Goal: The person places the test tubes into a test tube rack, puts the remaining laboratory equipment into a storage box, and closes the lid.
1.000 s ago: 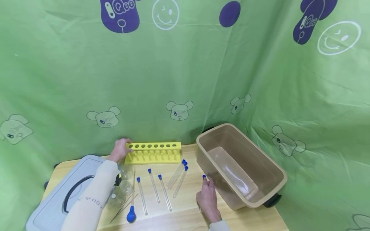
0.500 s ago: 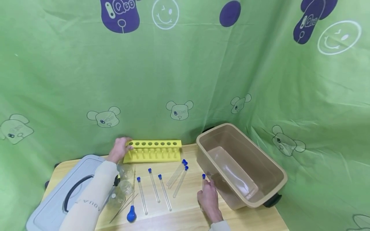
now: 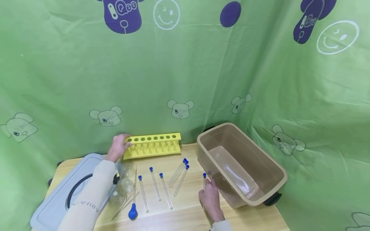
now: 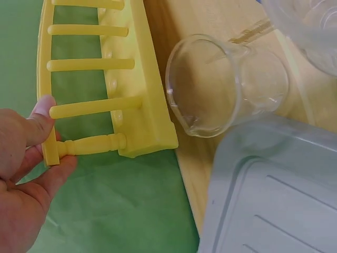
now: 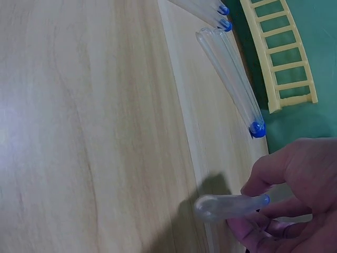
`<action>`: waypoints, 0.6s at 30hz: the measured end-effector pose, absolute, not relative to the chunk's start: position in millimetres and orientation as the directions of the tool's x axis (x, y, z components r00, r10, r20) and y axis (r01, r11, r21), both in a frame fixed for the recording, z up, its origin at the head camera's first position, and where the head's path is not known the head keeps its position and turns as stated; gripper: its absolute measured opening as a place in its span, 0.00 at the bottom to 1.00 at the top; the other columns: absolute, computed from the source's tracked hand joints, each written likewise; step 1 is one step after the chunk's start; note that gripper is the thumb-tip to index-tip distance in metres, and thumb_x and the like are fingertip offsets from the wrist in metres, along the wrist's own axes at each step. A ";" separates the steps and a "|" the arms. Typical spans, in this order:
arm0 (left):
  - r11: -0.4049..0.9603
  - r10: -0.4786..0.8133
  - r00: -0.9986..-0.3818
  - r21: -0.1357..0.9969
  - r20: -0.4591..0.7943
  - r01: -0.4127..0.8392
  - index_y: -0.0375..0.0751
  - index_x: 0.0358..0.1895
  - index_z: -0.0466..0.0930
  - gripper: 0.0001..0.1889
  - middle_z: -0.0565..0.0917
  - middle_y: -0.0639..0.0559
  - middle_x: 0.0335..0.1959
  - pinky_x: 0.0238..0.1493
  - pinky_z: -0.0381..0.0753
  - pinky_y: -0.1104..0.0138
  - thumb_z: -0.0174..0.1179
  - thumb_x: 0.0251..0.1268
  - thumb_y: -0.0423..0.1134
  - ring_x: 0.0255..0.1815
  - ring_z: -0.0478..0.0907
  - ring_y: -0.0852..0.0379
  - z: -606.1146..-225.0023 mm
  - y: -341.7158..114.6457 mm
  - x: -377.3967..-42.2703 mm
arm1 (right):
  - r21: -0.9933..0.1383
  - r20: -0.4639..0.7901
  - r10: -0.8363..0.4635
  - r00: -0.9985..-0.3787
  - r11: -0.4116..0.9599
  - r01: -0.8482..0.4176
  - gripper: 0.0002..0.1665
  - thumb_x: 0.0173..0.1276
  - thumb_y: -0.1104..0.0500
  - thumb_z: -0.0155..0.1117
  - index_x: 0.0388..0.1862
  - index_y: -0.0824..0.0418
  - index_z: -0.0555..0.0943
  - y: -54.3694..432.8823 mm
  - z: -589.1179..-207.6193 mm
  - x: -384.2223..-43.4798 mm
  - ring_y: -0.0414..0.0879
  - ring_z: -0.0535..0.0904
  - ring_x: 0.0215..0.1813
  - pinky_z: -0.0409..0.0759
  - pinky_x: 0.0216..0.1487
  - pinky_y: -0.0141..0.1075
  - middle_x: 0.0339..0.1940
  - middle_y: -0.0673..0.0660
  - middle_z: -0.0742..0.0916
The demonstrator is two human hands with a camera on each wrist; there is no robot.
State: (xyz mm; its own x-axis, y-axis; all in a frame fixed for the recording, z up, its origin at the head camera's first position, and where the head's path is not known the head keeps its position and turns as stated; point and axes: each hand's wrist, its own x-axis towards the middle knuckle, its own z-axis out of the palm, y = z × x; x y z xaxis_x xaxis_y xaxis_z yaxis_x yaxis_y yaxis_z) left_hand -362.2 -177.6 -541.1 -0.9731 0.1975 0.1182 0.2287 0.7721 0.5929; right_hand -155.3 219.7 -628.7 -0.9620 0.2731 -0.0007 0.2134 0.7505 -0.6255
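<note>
At the table's back edge, my left hand point(image 3: 118, 148) grips the left end of a yellow test tube rack point(image 3: 153, 147). In the left wrist view, thumb and fingers pinch the end of one of the rack's long plates point(image 4: 48, 142). My right hand point(image 3: 211, 198), beside the brown bin, holds a clear test tube point(image 3: 204, 181) with a blue cap. Its rounded end point(image 5: 210, 208) faces the camera in the right wrist view. Several more blue-capped test tubes point(image 3: 166, 192) lie between the hands. The rack's upper row of holes holds no tubes.
A deep brown bin point(image 3: 242, 199) stands at the right. To the left lie a grey lid point(image 3: 55, 205) with a black handle, glass beakers point(image 4: 231, 89) and a blue-bulbed dropper point(image 3: 132, 212). A green curtain point(image 3: 196, 64) hangs close behind the table.
The rack has shifted backward, away from me, and now sits slightly slanted, its left end lower in view. More of the tube shows above my right fingers than a second ago.
</note>
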 end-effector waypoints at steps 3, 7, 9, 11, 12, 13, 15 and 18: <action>0.767 0.201 -0.969 0.592 0.143 0.246 0.24 0.63 0.75 0.26 0.77 0.26 0.63 0.67 0.75 0.43 0.69 0.63 0.28 0.65 0.74 0.29 -534.5 -178.6 -361.6 | -0.648 -0.024 0.271 -0.962 0.729 0.221 0.38 0.56 0.78 0.62 0.69 0.80 0.68 220.1 -627.0 -153.9 0.62 0.83 0.36 0.86 0.27 0.36 0.68 0.81 0.70; 0.776 0.195 -0.962 0.570 0.190 0.270 0.25 0.62 0.76 0.25 0.78 0.28 0.62 0.67 0.75 0.44 0.70 0.63 0.29 0.64 0.75 0.30 -521.6 -180.8 -356.5 | -0.667 -0.050 0.260 -0.964 0.710 0.226 0.39 0.59 0.77 0.62 0.72 0.79 0.65 221.1 -626.4 -150.2 0.51 0.79 0.26 0.79 0.18 0.28 0.69 0.82 0.69; 0.781 0.192 -0.957 0.556 0.217 0.283 0.26 0.62 0.77 0.25 0.79 0.28 0.61 0.67 0.76 0.44 0.70 0.62 0.29 0.64 0.75 0.30 -512.9 -180.9 -353.7 | -0.666 -0.041 0.255 -0.966 0.714 0.216 0.40 0.58 0.77 0.62 0.72 0.79 0.65 222.0 -626.3 -148.9 0.51 0.79 0.27 0.81 0.19 0.30 0.66 0.82 0.71; 0.780 0.189 -0.954 0.554 0.234 0.291 0.26 0.61 0.77 0.25 0.79 0.28 0.61 0.66 0.76 0.44 0.71 0.62 0.29 0.63 0.76 0.30 -503.2 -180.6 -350.5 | -0.658 -0.018 0.252 -0.968 0.726 0.201 0.40 0.58 0.77 0.63 0.71 0.78 0.66 222.9 -625.9 -148.0 0.54 0.81 0.32 0.84 0.25 0.34 0.62 0.81 0.74; 0.782 0.189 -0.952 0.549 0.242 0.294 0.26 0.61 0.78 0.25 0.79 0.28 0.61 0.66 0.76 0.44 0.71 0.62 0.29 0.63 0.76 0.30 -498.3 -180.6 -348.7 | -0.660 -0.014 0.254 -0.967 0.725 0.200 0.40 0.57 0.77 0.63 0.72 0.78 0.66 223.0 -625.3 -147.6 0.56 0.81 0.33 0.86 0.27 0.37 0.60 0.81 0.75; 0.782 0.185 -0.952 0.550 0.244 0.293 0.26 0.62 0.78 0.25 0.79 0.28 0.61 0.66 0.77 0.44 0.71 0.62 0.29 0.63 0.76 0.31 -493.5 -180.7 -346.8 | -0.661 -0.011 0.254 -0.967 0.724 0.198 0.41 0.58 0.77 0.63 0.72 0.77 0.66 223.1 -624.5 -147.3 0.58 0.82 0.34 0.86 0.27 0.39 0.60 0.80 0.76; 0.785 0.178 -0.954 0.550 0.243 0.287 0.27 0.62 0.77 0.25 0.79 0.29 0.62 0.64 0.78 0.45 0.70 0.62 0.29 0.62 0.77 0.32 -485.0 -181.7 -342.4 | -0.663 0.008 0.251 -0.968 0.726 0.182 0.41 0.57 0.77 0.63 0.72 0.76 0.67 223.1 -622.8 -146.7 0.57 0.82 0.33 0.87 0.28 0.39 0.59 0.80 0.76; 0.791 0.166 -0.955 0.545 0.245 0.277 0.29 0.63 0.78 0.25 0.79 0.30 0.62 0.60 0.82 0.48 0.71 0.63 0.30 0.56 0.80 0.35 -473.9 -183.4 -333.4 | -0.666 0.029 0.243 -0.969 0.728 0.163 0.39 0.59 0.75 0.63 0.72 0.74 0.68 221.6 -618.3 -146.1 0.51 0.80 0.28 0.83 0.23 0.34 0.62 0.79 0.76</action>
State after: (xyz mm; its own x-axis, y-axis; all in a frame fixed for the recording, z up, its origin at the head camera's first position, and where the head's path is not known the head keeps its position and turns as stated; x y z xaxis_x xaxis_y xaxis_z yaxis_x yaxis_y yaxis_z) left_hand -333.4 -183.4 -473.9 -0.9553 0.1663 0.2446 0.2774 0.7910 0.5453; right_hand -146.1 221.6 -618.3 -0.9695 0.2434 0.0289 0.1629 0.7277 -0.6663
